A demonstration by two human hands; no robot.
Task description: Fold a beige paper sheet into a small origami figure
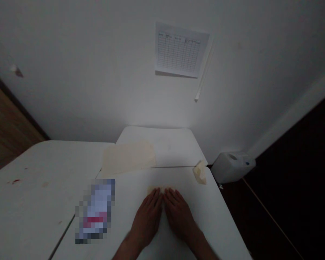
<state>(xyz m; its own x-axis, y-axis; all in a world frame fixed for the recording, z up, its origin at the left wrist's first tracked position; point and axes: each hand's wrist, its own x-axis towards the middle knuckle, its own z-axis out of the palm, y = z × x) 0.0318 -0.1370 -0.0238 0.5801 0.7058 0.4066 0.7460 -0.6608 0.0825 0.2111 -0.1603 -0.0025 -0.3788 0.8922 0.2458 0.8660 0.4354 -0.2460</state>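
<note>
My left hand [147,216] and my right hand [178,215] lie side by side, palms down, on the white table [222,216]. Their fingers are stretched out flat and their tips rest on a small pale cream sheet [157,188], most of which is hidden under them. A larger cream sheet [128,157] lies further back on the table. A small folded cream paper piece [200,172] stands near the table's right edge.
A blurred-out rectangular item [96,211] lies left of my hands. A second white table [29,187] adjoins on the left. On the wall hangs a printed chart [178,50]. A white plastic canister [233,166] sits on the dark floor at right.
</note>
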